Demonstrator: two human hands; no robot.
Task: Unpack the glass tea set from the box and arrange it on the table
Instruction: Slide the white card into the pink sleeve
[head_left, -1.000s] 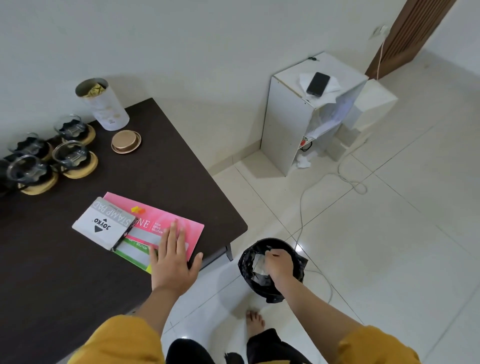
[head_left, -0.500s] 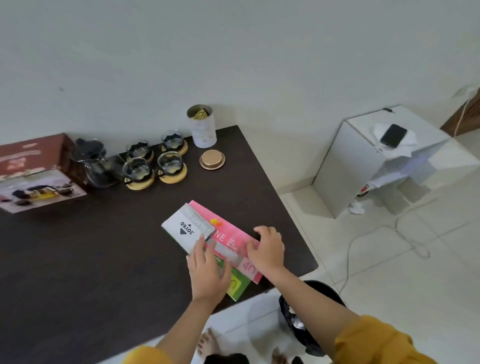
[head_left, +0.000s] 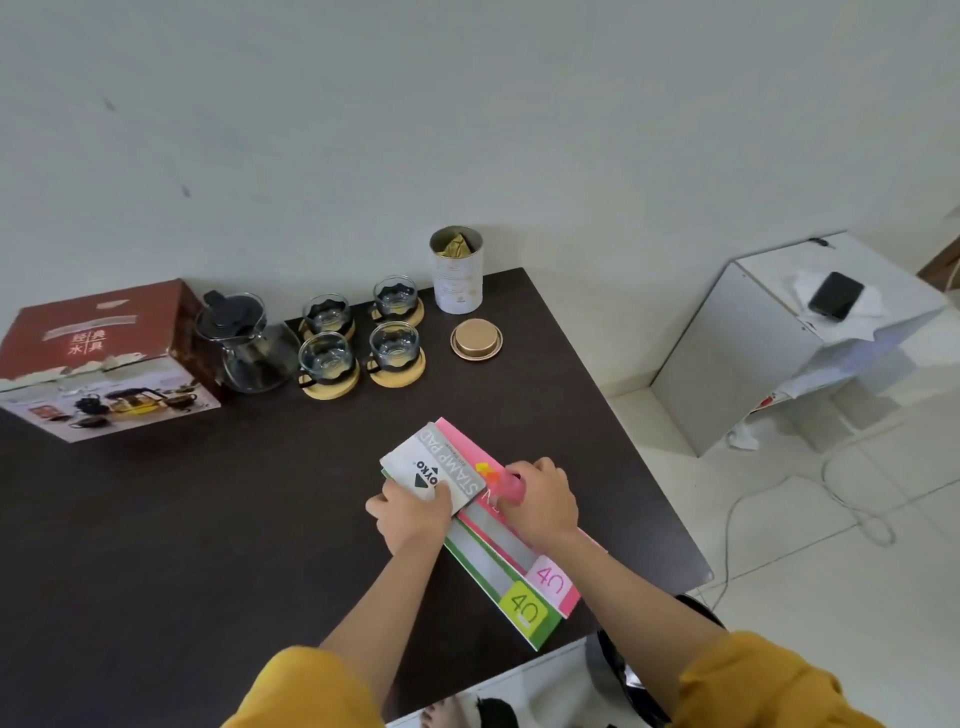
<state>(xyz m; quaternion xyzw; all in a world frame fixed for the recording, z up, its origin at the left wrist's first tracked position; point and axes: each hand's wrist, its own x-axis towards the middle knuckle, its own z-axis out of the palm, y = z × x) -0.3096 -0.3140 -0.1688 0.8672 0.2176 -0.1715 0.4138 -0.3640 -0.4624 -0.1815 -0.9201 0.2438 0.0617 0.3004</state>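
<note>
The glass tea set is seen already out of its packaging at the far side of the dark brown wooden worktop (head_left: 156, 545), close to the pale wall. A clear glass teapot with a black lid (head_left: 244, 345) is stood just beside the red and white printed cardboard box (head_left: 98, 358), which is placed at the far left edge. To the right of the teapot, four small clear glass cups are set upright in a two-by-two group, each on a round light wooden coaster: the near left cup (head_left: 327, 358), the near right cup (head_left: 395, 345), the far left cup (head_left: 327, 314) and the far right cup (head_left: 396, 297). Further right, an open white cylindrical tin (head_left: 457, 273) holding gold-coloured packets is stood near the wall, and its round gold lid (head_left: 476, 339) is laid flat just in front of it. Nearer the person, a white and grey stamp pad carton (head_left: 434, 470) is rested on top of a flat pink cardboard pack (head_left: 550, 577), which in turn overlaps a flat green cardboard pack (head_left: 519, 603). The carton's near corner is gripped by the left hand (head_left: 413, 514), its fingers curled around the edge. The right hand (head_left: 543, 501) is closed on the pink pack, fingers bent and pressed together over its upper edge. Mustard yellow sleeves (head_left: 769, 680) are seen at the bottom. On the white tiled floor to the right, a white cabinet (head_left: 737, 353) is stood with a black phone (head_left: 836, 301) laid on top.
</note>
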